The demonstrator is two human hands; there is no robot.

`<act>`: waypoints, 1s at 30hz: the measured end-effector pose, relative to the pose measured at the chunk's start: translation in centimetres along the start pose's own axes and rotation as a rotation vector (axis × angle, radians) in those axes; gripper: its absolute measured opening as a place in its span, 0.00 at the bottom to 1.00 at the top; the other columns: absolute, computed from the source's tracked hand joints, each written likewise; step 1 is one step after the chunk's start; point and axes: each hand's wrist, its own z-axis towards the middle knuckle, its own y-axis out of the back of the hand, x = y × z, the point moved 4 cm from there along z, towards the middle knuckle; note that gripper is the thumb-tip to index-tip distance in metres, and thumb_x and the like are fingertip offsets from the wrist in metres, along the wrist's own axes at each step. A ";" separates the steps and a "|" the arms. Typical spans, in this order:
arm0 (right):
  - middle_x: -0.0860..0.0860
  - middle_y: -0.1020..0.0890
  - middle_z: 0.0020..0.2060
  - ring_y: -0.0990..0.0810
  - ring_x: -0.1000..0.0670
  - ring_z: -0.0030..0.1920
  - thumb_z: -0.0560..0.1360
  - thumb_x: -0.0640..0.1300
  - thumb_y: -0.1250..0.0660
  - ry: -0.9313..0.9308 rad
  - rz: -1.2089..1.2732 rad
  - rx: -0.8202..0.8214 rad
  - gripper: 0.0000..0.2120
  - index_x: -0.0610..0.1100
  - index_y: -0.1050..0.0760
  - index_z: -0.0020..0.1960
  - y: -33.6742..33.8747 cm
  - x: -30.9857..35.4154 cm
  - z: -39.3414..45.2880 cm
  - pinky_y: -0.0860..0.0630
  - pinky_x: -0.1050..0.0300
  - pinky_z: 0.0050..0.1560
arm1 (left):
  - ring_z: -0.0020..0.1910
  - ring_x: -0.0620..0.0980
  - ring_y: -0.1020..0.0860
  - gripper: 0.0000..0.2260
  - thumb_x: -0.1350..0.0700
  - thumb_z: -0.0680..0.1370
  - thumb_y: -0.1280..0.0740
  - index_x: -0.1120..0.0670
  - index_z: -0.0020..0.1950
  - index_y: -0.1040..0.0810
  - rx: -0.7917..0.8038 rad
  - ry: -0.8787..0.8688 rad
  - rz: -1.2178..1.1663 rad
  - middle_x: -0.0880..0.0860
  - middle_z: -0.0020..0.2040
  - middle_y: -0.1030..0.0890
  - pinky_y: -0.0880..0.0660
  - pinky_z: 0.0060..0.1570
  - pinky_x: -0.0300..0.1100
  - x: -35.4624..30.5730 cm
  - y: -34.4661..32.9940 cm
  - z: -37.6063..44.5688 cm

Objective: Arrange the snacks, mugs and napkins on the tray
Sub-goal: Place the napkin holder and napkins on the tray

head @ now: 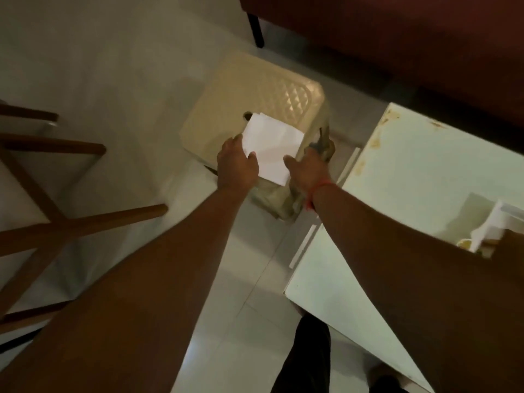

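Pale tiled floor [119,66], dimly lit, seen from above. Cream plastic stool [255,89] with quilted seat pattern and a small round hole stands mid-frame; a crumpled bag-like item [283,199] sits at its near side, partly hidden, kind unclear. Wooden chair frame [56,222] at left; dark red furniture [397,38] with a black leg along the top right. White table [411,171], stained near its far corner, at right; on it, white folded papers [496,225] and a small yellowish item, mostly cut off by the right forearm. White napkin [272,146], folded, roughly rectangular, held over the near edge of the stool; long axis runs from upper left to lower right, far corner pointing toward the stool's hole. Left hand [238,165] grips the napkin's left edge, thumb on top. Right hand [309,171] meets its lower right corner, thumb toward the sheet; fingers hidden, so its hold cannot be told. Red thread band [314,191] on the right wrist. No readable writing or labels.
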 end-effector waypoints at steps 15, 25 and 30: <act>0.42 0.23 0.61 0.20 0.39 0.53 0.76 0.42 0.30 -0.336 0.270 0.041 0.22 0.43 0.30 0.68 -2.0 -2.4 3.1 0.17 0.42 0.52 | 0.62 0.60 0.24 0.22 0.49 0.78 0.33 0.62 0.65 0.29 0.216 0.197 -0.052 0.61 0.63 0.23 0.27 0.57 0.48 0.1 -1.6 0.7; 0.45 0.20 0.58 0.20 0.41 0.57 0.79 0.42 0.34 -0.187 0.288 -0.027 0.12 0.42 0.24 0.61 5.2 -7.3 -4.4 0.17 0.45 0.52 | 0.54 0.53 0.22 0.17 0.51 0.79 0.37 0.56 0.66 0.27 0.230 0.318 -0.479 0.54 0.58 0.21 0.21 0.55 0.49 -3.5 -4.8 -8.7; 0.47 0.18 0.48 0.19 0.44 0.48 0.78 0.43 0.36 -0.113 0.077 -0.221 0.07 0.42 0.22 0.52 10.8 -11.8 -9.7 0.18 0.49 0.50 | 0.52 0.51 0.22 0.14 0.52 0.81 0.40 0.53 0.65 0.28 0.345 0.299 -0.526 0.53 0.56 0.21 0.21 0.48 0.44 -8.2 -8.6 -16.3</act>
